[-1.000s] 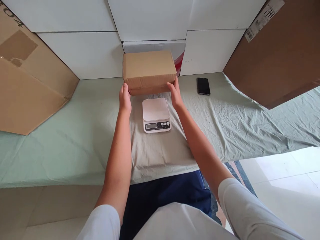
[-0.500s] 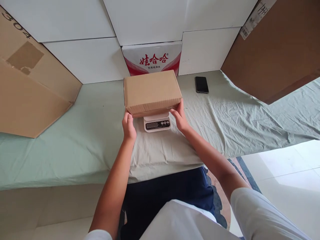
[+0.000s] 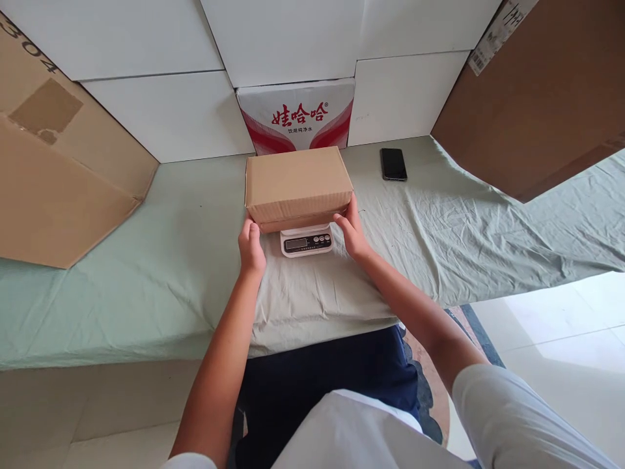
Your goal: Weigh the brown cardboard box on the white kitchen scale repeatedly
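Observation:
A closed brown cardboard box (image 3: 299, 179) is held between my two hands at the middle of the view. My left hand (image 3: 252, 246) grips its near left corner, thumb up front and the other fingers mostly hidden beneath. At the near right corner, my right hand (image 3: 352, 229) holds it, thumb along the front face. Under the box, a white digital kitchen scale (image 3: 307, 242) shows only its front panel with a display and buttons. Whether the box rests on the scale's platform I cannot tell.
A white and red carton (image 3: 299, 120) stands behind the box against white panels. To its right lies a black phone (image 3: 393, 164) on the green cloth (image 3: 185, 273). Large cardboard pieces flank both sides, one left (image 3: 73, 189) and one right (image 3: 537, 104).
The box has come down slightly toward the scale and levelled a little. My hands keep their hold at its near corners.

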`<state>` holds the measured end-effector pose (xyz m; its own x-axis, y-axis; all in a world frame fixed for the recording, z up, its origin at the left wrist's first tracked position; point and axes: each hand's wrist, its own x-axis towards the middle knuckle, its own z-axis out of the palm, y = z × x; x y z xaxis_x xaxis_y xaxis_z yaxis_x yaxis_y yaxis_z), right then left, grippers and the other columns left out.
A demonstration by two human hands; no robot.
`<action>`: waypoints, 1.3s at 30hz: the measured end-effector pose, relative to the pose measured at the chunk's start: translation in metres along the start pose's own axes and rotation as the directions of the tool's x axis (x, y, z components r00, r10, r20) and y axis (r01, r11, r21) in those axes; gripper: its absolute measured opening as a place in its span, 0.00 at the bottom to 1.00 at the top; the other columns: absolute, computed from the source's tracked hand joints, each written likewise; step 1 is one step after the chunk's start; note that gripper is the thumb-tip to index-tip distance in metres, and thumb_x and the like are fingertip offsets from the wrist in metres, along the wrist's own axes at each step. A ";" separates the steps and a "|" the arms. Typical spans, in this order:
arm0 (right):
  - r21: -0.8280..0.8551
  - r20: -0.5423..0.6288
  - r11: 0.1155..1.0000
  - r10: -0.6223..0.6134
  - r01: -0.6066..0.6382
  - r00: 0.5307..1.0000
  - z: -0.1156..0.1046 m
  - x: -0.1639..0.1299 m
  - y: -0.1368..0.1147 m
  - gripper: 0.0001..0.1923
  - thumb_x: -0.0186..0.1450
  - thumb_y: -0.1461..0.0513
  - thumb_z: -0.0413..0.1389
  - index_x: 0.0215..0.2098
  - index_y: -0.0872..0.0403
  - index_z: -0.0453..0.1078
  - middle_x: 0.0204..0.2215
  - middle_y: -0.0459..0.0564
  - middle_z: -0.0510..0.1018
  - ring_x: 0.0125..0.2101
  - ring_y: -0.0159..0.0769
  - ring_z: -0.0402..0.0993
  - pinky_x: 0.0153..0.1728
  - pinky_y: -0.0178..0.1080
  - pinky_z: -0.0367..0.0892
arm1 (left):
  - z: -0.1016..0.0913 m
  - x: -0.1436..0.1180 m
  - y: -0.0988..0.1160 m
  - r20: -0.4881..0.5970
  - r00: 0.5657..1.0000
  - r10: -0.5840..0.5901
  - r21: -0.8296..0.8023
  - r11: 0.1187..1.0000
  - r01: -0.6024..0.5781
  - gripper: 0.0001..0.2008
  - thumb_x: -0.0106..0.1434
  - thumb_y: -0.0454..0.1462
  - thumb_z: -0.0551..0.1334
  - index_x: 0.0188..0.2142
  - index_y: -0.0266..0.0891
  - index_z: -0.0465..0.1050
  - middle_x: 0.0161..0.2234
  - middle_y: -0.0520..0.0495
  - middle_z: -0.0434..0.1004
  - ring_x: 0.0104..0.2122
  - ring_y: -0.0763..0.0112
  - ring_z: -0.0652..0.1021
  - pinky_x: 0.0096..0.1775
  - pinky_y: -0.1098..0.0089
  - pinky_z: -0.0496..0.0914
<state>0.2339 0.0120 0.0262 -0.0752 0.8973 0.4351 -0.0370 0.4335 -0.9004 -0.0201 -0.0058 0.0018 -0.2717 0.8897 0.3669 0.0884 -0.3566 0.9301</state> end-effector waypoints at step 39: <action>0.095 -0.290 0.988 0.142 -0.119 0.946 -0.029 0.013 0.015 0.38 0.65 0.41 0.49 0.71 0.36 0.48 0.77 0.45 0.50 0.76 0.49 0.51 0.75 0.64 0.47 | -0.004 0.004 0.005 -0.067 0.998 -0.021 -0.144 0.989 0.011 0.42 0.65 0.63 0.56 0.71 0.45 0.62 0.75 0.42 0.56 0.75 0.56 0.58 0.73 0.58 0.56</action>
<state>0.2612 0.0326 0.0178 0.2125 0.9351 0.2836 -0.1223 0.3134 -0.9417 -0.0244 -0.0049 0.0080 -0.3369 0.8760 0.3451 -0.0540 -0.3839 0.9218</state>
